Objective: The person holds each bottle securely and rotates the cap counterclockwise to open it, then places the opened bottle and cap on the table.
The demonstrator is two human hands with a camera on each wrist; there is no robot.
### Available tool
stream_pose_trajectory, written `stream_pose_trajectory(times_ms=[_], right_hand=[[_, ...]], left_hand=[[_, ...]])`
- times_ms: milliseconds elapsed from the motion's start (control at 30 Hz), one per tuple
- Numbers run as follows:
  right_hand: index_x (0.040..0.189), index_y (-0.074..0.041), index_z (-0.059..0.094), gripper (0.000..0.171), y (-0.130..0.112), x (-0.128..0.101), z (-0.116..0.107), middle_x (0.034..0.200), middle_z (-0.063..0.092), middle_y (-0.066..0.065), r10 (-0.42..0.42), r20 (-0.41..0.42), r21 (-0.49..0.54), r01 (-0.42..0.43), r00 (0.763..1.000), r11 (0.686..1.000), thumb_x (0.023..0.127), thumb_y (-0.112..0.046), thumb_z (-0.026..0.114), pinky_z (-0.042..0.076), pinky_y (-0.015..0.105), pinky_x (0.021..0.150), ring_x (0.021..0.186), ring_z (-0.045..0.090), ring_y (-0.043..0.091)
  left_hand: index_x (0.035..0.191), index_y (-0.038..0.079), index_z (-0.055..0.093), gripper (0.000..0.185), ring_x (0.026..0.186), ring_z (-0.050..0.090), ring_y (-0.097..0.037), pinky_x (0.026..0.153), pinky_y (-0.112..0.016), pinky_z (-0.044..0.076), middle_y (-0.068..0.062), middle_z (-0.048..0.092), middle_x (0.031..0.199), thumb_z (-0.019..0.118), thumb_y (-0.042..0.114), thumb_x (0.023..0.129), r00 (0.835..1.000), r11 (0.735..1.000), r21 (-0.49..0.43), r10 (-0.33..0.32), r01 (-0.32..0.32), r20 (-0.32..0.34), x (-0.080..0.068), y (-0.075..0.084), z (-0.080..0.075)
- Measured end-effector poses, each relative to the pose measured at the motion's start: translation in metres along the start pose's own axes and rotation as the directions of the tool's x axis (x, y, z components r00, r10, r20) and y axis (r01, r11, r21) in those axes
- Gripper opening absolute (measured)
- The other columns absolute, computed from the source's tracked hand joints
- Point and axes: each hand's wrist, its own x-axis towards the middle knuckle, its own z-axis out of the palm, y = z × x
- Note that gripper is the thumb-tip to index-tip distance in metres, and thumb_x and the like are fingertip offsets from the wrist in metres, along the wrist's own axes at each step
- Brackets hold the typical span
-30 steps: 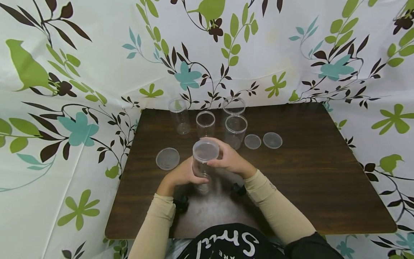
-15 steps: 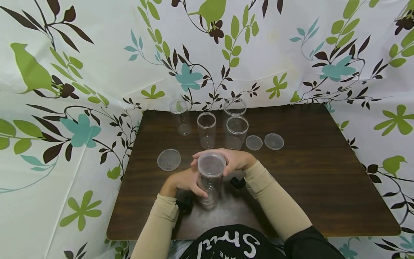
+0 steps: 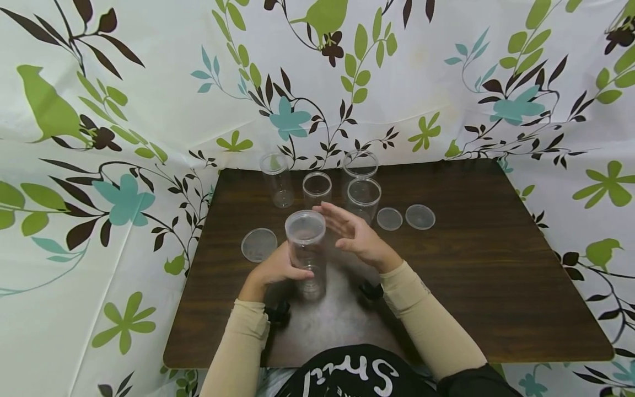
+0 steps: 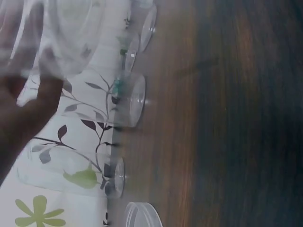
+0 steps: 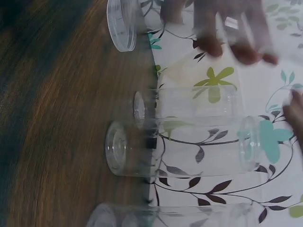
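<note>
A clear plastic jar [image 3: 307, 256], with a translucent lid [image 3: 305, 226] on its top, stands upright in the grip of my left hand [image 3: 276, 268]. The left thumb lies across the jar's front, while most of the other fingers are hidden behind it. In the left wrist view the jar [image 4: 75, 33] is blurred at the top left beside the left hand [image 4: 28, 109]. My right hand [image 3: 362, 238] hovers just right of the lid, fingers spread and apart from the jar. The right wrist view shows its fingers [image 5: 206, 33] extended, holding nothing.
Several clear open-topped jars stand at the back of the dark wooden table [image 3: 471, 275], among them a left one [image 3: 278, 184] and a right one [image 3: 364, 193]. A loose lid [image 3: 259, 245] lies left; two more, a small lid [image 3: 389, 219] and a larger lid [image 3: 420, 216], lie right.
The lidded jar dipped toward the body, then rose forward and left in the left hand. My right hand has let go of it and moved off to the right.
</note>
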Motion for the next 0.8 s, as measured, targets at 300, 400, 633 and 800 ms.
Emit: stream_pose_trajectory(times_ms=[300,400,633,800], right_hand=[[0.156,-0.001,0.034,0.097,-0.001,-0.007,0.025,0.154,0.043,0.021,-0.17,-0.282,-0.349,0.064,0.944,0.935,0.086,-0.054,0.073,0.032,0.042,0.117,0.143,0.041,0.035],[0.156,0.0,0.034,0.101,0.001,-0.006,0.034,0.156,0.043,0.019,-0.154,-0.301,-0.374,0.032,0.941,0.927,0.082,-0.057,0.074,0.033,0.042,0.117,0.142,0.042,0.035],[0.154,0.008,0.031,0.113,-0.013,0.001,0.045,0.158,0.037,0.023,-0.065,-0.285,-0.357,-0.043,0.956,0.933,0.077,-0.062,0.074,0.029,0.04,0.119,0.146,0.036,0.036],[0.15,0.008,0.037,0.109,-0.032,0.007,0.044,0.151,0.044,0.025,-0.048,-0.198,-0.357,-0.027,0.979,0.934,0.078,-0.063,0.076,0.038,0.052,0.111,0.136,0.046,0.038]], left_hand=[[0.143,0.001,0.04,0.085,0.127,0.053,-0.035,0.106,-0.034,0.044,-0.02,0.055,0.137,0.086,-0.007,0.072,0.958,0.997,0.078,0.029,-0.007,-0.285,0.007,-0.001,0.002],[0.147,0.004,0.038,0.091,0.127,0.052,-0.032,0.107,-0.038,0.043,-0.016,0.053,0.139,0.089,-0.003,0.071,0.951,0.99,0.138,0.023,0.021,-0.309,0.007,-0.004,0.003],[0.152,0.008,0.035,0.099,0.129,0.052,-0.028,0.109,-0.047,0.041,-0.013,0.053,0.142,0.091,0.004,0.071,0.958,0.975,0.219,0.018,0.047,-0.285,0.007,-0.009,0.009],[0.149,0.011,0.038,0.091,0.124,0.055,-0.025,0.105,-0.043,0.044,-0.008,0.056,0.138,0.089,0.007,0.074,0.983,0.977,0.211,0.026,0.013,-0.18,0.008,-0.008,0.012]])
